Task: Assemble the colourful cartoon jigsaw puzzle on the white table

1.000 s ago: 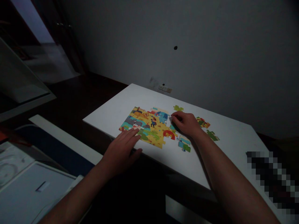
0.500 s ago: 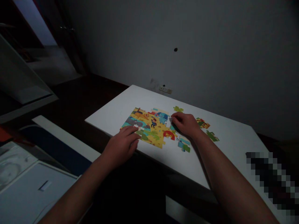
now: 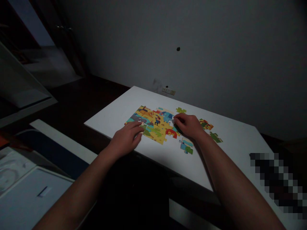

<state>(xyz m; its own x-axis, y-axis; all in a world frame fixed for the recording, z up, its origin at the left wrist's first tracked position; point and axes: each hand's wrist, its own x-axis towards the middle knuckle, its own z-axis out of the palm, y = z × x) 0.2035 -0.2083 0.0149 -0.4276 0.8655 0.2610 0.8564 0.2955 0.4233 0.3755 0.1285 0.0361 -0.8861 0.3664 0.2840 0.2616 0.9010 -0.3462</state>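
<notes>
A partly joined jigsaw puzzle (image 3: 153,135) with cartoon animals lies on the white table (image 3: 117,108). My left hand (image 3: 127,135) rests on its near-left part, fingers stretched out over the picture. At the puzzle's right side, beside the blue elephant (image 3: 166,116), my right hand (image 3: 190,124) is closed in a pinch. A pale puzzle piece appears to be at its fingertips, mostly hidden. Just nearer than that hand is a loose blue-and-green puzzle pair (image 3: 186,147). The red lion's head (image 3: 171,133) shows on the puzzle's right edge.
Beyond my right hand lies a green puzzle piece (image 3: 181,110). To its right are a striped orange piece (image 3: 206,124) and another green piece (image 3: 216,137). A blurred-out object (image 3: 275,182) sits at the table's right. The wall (image 3: 216,64) rises behind the table.
The joined puzzle has slid slightly away from the table's near edge, with my left hand moving along on it. My right hand keeps its pinch at the right side. The view has shifted a little.
</notes>
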